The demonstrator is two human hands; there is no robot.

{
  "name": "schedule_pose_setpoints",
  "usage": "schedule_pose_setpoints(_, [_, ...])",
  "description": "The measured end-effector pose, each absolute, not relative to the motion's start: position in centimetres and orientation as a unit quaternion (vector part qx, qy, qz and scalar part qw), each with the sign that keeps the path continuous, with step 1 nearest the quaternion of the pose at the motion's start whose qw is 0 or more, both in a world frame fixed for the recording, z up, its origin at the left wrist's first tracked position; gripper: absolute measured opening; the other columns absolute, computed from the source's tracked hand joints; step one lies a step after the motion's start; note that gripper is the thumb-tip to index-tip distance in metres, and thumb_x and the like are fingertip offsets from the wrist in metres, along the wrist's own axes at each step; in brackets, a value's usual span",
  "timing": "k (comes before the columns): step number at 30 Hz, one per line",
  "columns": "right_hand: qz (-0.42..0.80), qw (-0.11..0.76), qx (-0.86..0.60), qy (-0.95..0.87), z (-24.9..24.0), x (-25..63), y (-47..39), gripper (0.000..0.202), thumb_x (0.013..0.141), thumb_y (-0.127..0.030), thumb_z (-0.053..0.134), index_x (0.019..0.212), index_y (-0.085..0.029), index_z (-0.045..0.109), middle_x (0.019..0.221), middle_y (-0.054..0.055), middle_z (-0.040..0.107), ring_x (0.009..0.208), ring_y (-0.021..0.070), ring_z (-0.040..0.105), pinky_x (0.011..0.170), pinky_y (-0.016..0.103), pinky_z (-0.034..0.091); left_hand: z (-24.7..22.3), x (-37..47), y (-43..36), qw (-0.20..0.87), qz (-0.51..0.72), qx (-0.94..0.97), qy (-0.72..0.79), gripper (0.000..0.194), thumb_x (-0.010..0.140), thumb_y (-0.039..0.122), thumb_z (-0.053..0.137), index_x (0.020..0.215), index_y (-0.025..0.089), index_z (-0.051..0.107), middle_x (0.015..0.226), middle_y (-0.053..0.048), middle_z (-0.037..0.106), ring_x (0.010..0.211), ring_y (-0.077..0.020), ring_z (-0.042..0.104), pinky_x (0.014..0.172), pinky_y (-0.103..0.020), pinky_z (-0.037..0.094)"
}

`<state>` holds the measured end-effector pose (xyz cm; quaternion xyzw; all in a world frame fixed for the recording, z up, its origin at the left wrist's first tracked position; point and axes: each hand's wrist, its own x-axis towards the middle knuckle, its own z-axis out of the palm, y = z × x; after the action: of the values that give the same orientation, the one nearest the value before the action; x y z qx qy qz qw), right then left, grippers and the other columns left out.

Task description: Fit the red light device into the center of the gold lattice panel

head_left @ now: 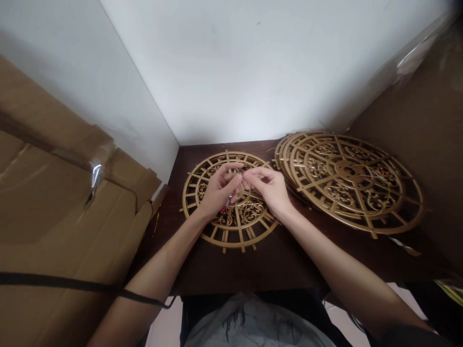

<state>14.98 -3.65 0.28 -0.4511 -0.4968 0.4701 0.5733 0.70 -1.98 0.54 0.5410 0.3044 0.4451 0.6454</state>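
A round gold openwork frame (240, 245) with scrollwork and spokes lies flat on the dark brown table (253, 272). Over its middle, my left hand (223, 187) and my right hand (268, 187) meet at the fingertips. Both hands are closed in a pinch, thumbs against fingers, and what sits between the tips is too small to name. Something small and red (224, 208) shows just below my left hand, partly hidden by it.
Several similar gold frames (369, 226) are stacked at the right, with thin yellow wire on top. A brush-like tool (410, 249) lies beside them. Cardboard (72, 217) stands at the left, crossed by a black cable (83, 285). A white wall (253, 72) rises behind.
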Motion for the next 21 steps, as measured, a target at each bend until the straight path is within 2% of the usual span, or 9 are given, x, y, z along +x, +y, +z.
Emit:
schedule_pose_setpoints(3, [0.464, 0.574, -0.455, -0.499, 0.37, 15.00, -3.68, 0.016, 0.072, -0.031, 0.069, 0.074, -0.015, 0.068, 0.055, -0.002, 0.059, 0.049, 0.0080, 0.046, 0.050, 0.023, 0.036, 0.45, 0.74, -2.02, 0.638, 0.448, 0.551, 0.297, 0.030, 0.081, 0.030, 0.062, 0.107, 0.018, 0.053, 0.063, 0.002, 0.060, 0.042, -0.0035, 0.045, 0.039, -0.015, 0.036])
schedule_pose_setpoints(14, [0.411, 0.573, -0.476, -0.526, 0.46, 15.09, -3.94, 0.011, 0.072, -0.026, 0.067, 0.072, -0.015, 0.068, 0.054, -0.003, 0.057, 0.047, 0.0070, 0.039, 0.048, 0.023, 0.031, 0.13, 0.64, -1.93, 0.619, 0.451, 0.572, 0.294, 0.022, 0.082, 0.028, 0.061, 0.099, 0.020, 0.049, 0.056, 0.007, 0.053, 0.041, -0.0039, 0.046, 0.040, -0.015, 0.036])
schedule_pose_setpoints(21, [0.384, 0.570, -0.482, -0.544, 0.02, 15.20, -4.04, 0.014, 0.072, -0.027, 0.067, 0.070, -0.014, 0.066, 0.049, -0.006, 0.043, 0.048, 0.0061, 0.035, 0.047, 0.022, 0.028, -0.24, 0.49, -1.80, 0.606, 0.445, 0.586, 0.303, 0.021, 0.082, 0.028, 0.061, 0.096, 0.021, 0.048, 0.055, 0.007, 0.053, 0.037, -0.0039, 0.045, 0.038, -0.015, 0.033])
